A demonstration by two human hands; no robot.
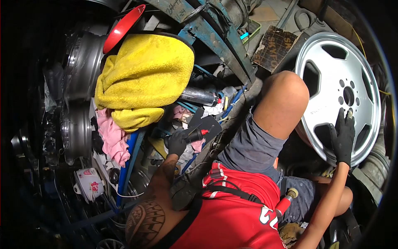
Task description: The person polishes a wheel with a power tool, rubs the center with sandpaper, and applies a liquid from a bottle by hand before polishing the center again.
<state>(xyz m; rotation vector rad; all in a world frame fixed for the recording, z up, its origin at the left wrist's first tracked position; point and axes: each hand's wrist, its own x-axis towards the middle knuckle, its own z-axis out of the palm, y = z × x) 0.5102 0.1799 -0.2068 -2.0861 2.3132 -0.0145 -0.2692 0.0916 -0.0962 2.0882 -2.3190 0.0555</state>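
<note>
My left hand [177, 142], in a black glove, grips a small black tool with a red tip [198, 134] among clutter at centre left. My right hand [343, 137], also in a black glove, rests flat on the face of a silver alloy wheel rim [327, 68] that stands tilted at the right, beside my raised knee. I wear a red shirt and grey shorts. A red-handled tool [285, 203] sticks up by my hip.
A yellow towel [145, 74] lies over a pile, with a pink cloth [112, 139] below it and a red funnel [123, 27] above. Several dark rims [81, 66] stack at the left. A blue metal frame [215, 37] crosses the top. A spray can [199, 96] lies nearby.
</note>
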